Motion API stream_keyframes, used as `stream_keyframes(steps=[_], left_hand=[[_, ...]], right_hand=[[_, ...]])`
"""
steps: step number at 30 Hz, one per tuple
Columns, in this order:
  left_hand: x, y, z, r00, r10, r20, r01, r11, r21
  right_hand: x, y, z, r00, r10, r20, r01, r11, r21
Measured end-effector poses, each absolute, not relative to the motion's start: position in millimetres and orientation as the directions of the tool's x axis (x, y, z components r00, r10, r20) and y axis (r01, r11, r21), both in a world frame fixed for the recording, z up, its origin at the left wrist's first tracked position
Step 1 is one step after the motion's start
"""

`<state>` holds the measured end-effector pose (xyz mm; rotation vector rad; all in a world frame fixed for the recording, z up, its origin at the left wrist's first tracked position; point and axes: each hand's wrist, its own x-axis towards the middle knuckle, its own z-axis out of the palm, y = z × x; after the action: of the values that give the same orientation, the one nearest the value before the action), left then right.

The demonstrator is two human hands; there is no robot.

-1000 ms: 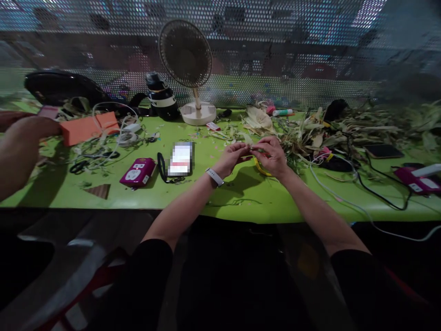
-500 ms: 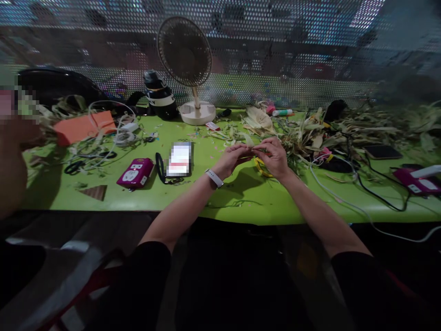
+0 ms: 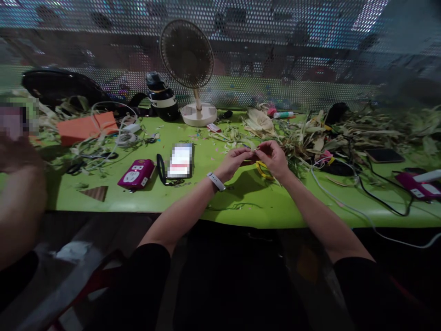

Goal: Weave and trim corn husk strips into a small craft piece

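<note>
Smooth, glossy green table [image 3: 241,202]; dry, papery husks [image 3: 310,133] just beyond the hands; perforated metal screen [image 3: 275,87] behind.

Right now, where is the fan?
The fan stands at the back of the green table, left of middle, right beside the black bottle.

Fan [image 3: 188,59]: stood upright at the back of the green table [image 3: 241,202].
Pink power strip [image 3: 136,173]: lay beside the scissors [image 3: 79,165].

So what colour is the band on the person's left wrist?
White. The watch band on the left wrist shows clearly in the head view, just behind the left hand.
</note>
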<state>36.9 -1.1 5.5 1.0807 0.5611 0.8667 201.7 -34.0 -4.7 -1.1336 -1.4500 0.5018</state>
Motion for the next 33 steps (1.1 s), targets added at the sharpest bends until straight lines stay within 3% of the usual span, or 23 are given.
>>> stream_keyframes(steps=[3, 6, 10, 16, 21, 26, 30, 33], left_hand=[[36.4, -1.4, 6.2, 0.568, 0.822, 0.049, -0.305, 0.154, 0.940], [36.2, -0.6, 5.6, 0.568, 0.822, 0.043, -0.272, 0.137, 0.953], [36.6, 0.6, 3.3, 0.531, 0.847, 0.011, -0.259, 0.150, 0.954], [36.6, -0.2, 4.2, 0.490, 0.871, -0.040, -0.226, 0.171, 0.959], [38.6, -0.7, 5.8, 0.492, 0.869, -0.042, -0.267, 0.197, 0.943], [39.6, 1.8, 8.5, 0.477, 0.867, -0.145, -0.324, 0.326, 0.888], [37.6, 1.5, 12.8, 0.495, 0.852, -0.172, -0.386, 0.393, 0.835], [36.3, 0.0, 14.8, 0.528, 0.829, -0.182, -0.386, 0.426, 0.818]], right_hand=[[202.8, -29.7, -7.3, 0.103, 0.913, 0.394, 0.216, 0.366, -0.905], [203.2, -27.4, -9.6, 0.116, 0.902, 0.416, 0.185, 0.392, -0.901], [203.3, -28.4, -11.1, 0.179, 0.806, 0.564, 0.317, 0.496, -0.809], [202.1, -33.1, -9.1, 0.141, 0.713, 0.687, 0.521, 0.537, -0.664], [201.5, -35.8, -6.4, 0.147, 0.708, 0.690, 0.556, 0.518, -0.650], [203.3, -40.9, 2.6, 0.219, 0.694, 0.686, 0.528, 0.507, -0.681], [204.3, -41.5, 5.9, 0.030, 0.643, 0.765, 0.603, 0.599, -0.527], [204.4, -38.4, 3.1, -0.052, 0.633, 0.773, 0.594, 0.642, -0.486]])
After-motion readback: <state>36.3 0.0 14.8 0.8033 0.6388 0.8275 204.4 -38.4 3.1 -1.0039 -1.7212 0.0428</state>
